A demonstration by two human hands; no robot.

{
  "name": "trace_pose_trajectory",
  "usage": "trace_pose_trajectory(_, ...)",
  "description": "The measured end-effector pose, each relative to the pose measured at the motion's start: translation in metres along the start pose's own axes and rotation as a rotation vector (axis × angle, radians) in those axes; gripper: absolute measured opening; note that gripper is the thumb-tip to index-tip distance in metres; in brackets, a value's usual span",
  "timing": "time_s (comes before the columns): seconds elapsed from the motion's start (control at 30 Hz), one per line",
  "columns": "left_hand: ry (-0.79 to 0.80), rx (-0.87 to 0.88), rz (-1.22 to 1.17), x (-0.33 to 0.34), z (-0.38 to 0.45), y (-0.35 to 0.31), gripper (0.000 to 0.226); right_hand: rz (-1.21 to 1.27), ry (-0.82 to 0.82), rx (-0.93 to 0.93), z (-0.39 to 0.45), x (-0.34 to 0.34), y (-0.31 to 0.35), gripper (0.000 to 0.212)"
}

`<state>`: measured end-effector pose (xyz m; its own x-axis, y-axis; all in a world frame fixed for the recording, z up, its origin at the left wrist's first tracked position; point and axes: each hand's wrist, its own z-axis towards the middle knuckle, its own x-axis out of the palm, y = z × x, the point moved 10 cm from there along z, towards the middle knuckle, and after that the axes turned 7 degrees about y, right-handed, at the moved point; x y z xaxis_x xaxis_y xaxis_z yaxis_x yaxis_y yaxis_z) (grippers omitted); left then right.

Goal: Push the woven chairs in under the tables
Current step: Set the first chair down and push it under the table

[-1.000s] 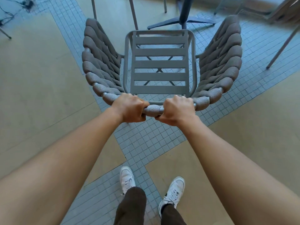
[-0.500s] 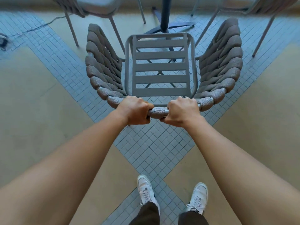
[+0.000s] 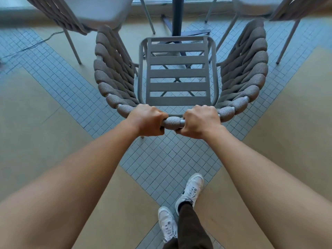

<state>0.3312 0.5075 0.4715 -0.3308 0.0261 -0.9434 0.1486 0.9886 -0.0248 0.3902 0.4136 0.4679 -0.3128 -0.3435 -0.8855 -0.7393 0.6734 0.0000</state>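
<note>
Left hand (image 3: 146, 121) and right hand (image 3: 199, 122) clench the woven chair (image 3: 177, 74) top rail, seat extending ahead toward table post (image 3: 177, 15).

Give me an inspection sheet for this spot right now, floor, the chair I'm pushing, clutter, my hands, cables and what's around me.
Surface: floor of tan panels crossed by bands of small blue-grey tiles; no spills seen.
Job's things: woven chair, upright, slatted seat bare, facing the table post.
Clutter: nothing seen on the seat or in the path.
Grippers: left hand and right hand both closed on the chair's top back rail, side by side, a short stretch of rail between them.
Cables: a dark cable lies on the floor at far left.
Surroundings: neighbouring chairs at left and right; white shoes behind the chair.
</note>
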Motion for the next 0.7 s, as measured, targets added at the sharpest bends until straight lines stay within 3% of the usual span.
trace_pose_trajectory(0.7, 0.030, -0.046, 0.020, -0.034, 0.097, 0.069, 0.030, 0.020, -0.035, -0.062, 0.100, -0.052, -0.045, 0.059)
